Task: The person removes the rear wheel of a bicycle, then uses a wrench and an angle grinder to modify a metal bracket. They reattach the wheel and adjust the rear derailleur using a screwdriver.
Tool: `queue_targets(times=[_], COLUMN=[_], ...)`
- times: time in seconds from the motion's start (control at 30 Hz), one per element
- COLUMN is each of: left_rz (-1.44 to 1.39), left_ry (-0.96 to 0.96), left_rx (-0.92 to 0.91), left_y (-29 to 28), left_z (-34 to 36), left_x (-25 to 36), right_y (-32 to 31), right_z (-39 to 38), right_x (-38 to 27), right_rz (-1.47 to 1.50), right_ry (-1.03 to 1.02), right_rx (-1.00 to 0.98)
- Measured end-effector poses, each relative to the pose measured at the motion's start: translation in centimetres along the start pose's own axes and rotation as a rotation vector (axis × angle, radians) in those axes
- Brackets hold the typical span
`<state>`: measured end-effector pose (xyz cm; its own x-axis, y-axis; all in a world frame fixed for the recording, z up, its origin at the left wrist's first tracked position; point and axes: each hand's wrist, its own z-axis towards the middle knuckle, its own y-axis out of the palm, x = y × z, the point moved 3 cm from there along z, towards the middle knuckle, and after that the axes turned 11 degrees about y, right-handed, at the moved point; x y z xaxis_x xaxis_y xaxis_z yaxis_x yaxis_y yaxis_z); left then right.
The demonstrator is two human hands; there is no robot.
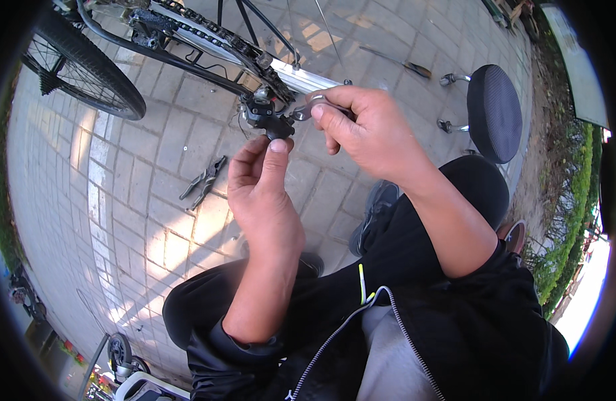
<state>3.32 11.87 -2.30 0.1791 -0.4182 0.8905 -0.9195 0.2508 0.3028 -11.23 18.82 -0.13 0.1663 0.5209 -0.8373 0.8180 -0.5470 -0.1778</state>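
Note:
My left hand (268, 187) pinches the lower end of a small black bicycle mechanism (260, 112) near the chain (207, 39). My right hand (368, 134) grips a metal wrench (308, 112), its head against the right side of that mechanism. The mechanism sits at the end of a black frame tube beside a silver bar (301, 77). Where exactly the wrench engages is too small to make out.
Pliers (204, 180) and a screwdriver (415, 67) lie on the pavers (141, 194). A bicycle wheel (87, 73) is at upper left, a padded stool (491, 113) at right. My bent legs fill the lower view. A wheeled object (120, 354) stands at lower left.

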Motion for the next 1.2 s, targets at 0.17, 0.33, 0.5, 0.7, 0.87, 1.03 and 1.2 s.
queue_targets(times=[0.17,0.33,0.5,0.7,0.87,1.03,1.2], left_rz=[0.033,0.023,0.014,0.031,-0.009,-0.015,0.02], left_ry=[0.019,0.009,0.014,0.022,0.02,0.005,-0.007], left_rx=[-0.008,-0.002,0.006,-0.02,0.004,0.012,-0.014], left_y=[-0.1,0.0,0.1,0.1,0.1,0.0,-0.1], left_z=[0.2,0.2,0.2,0.2,0.2,0.1,0.1], left_x=[-0.1,-0.1,-0.2,-0.4,-0.3,-0.2,-0.1], right_y=[-0.1,-0.6,-1.1,0.0,0.7,1.2,0.0], right_z=[0.3,0.7,0.3,-1.2,-0.9,-0.4,0.1], right_x=[-0.9,-0.7,0.0,-0.4,-0.7,-0.1,0.1], right_rz=[-0.223,-0.26,-0.171,-0.255,-0.242,-0.054,0.281], right_ry=[-0.078,-0.013,-0.035,-0.41,-0.384,-0.222,-0.018], right_rx=[0.102,0.055,0.006,0.166,0.134,0.07,0.001])
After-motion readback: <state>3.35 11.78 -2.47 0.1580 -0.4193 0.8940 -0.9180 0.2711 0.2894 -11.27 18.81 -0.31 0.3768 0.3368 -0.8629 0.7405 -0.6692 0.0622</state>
